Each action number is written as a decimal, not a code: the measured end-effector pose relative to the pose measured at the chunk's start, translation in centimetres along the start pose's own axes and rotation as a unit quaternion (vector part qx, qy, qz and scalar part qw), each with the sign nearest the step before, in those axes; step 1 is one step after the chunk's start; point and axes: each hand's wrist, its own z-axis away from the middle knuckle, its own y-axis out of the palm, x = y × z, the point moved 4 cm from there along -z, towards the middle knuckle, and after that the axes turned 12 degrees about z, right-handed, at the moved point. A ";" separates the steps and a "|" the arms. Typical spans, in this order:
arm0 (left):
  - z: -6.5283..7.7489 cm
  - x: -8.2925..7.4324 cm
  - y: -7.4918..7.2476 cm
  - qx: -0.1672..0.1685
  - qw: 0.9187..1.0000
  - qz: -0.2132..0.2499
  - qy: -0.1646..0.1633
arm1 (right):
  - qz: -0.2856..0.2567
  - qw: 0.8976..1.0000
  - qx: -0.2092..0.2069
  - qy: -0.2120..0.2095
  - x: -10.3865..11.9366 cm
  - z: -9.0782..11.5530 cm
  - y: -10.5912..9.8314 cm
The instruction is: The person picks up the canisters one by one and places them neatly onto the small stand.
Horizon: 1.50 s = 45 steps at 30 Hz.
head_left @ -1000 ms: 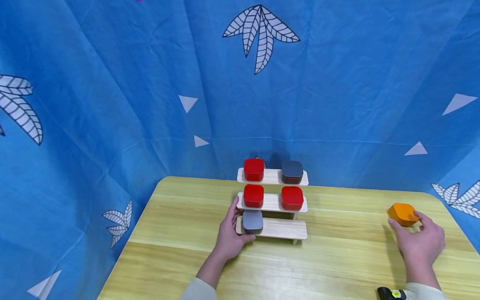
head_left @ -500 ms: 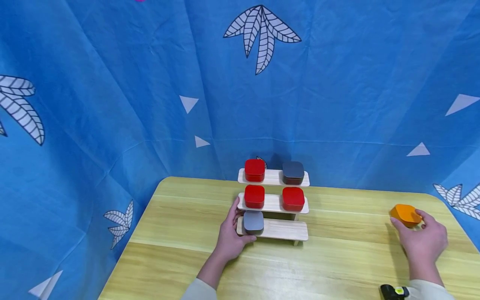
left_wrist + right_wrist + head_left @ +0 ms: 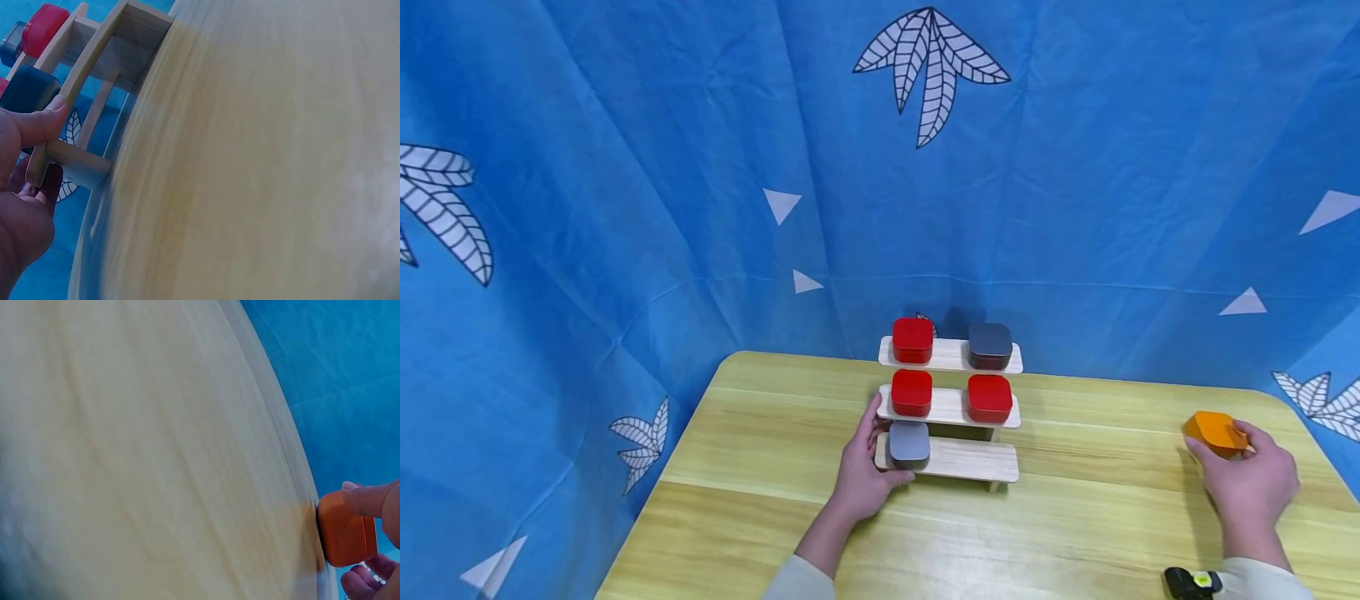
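A small three-tier wooden stand [image 3: 973, 458] is at the middle of the table's far side. My left hand [image 3: 862, 479] grips the left end of its lowest shelf, thumb at the front edge, fingers behind and partly hidden. By that thumb sits a grey rounded-square box [image 3: 909, 444]. The middle shelf bears two red boxes, one left [image 3: 912, 392] and one right [image 3: 989, 397]. On top are another red box [image 3: 913, 339] and a dark blue-grey box [image 3: 990, 344]. Far to the right, my right hand [image 3: 1255, 479] pinches an orange box [image 3: 1212, 432] between thumb and fingers, low at the table surface.
The pale wooden table [image 3: 1090, 500] spreads between the hands and in front of the stand. Behind it hangs a blue cloth [image 3: 1075, 208] with white leaf prints, close to the far edge. A black strapped device [image 3: 1191, 582] is at the right wrist.
The head view has shifted slightly, so everything sits a little farther right in it. Both hands keep their holds on the stand and the orange box.
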 end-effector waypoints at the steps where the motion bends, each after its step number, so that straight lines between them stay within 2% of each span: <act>1: -0.1 0.5 -0.1 0.000 1.000 -0.001 0.001 | -0.001 1.000 0.000 0.001 0.0 0.0 0.0; 7: -0.9 3.8 -0.5 -0.004 1.000 -0.004 0.003 | -0.003 1.000 -0.001 0.007 -0.1 -0.2 0.1; 13: -0.9 3.7 -0.4 -0.003 1.000 -0.009 0.006 | -0.006 1.000 -0.009 0.014 -0.1 -0.3 0.3; 24: -1.1 3.9 -0.4 -0.001 1.000 -0.016 0.004 | 0.016 1.000 -0.018 0.002 0.1 -0.5 -0.1; 38: -1.0 4.2 -0.5 -0.005 1.000 -0.015 -0.001 | 0.002 1.000 0.003 0.024 -0.1 -0.1 0.2; 45: -1.0 4.3 -0.6 -0.006 1.000 -0.014 0.002 | -0.001 1.000 0.001 0.019 -0.1 0.0 0.2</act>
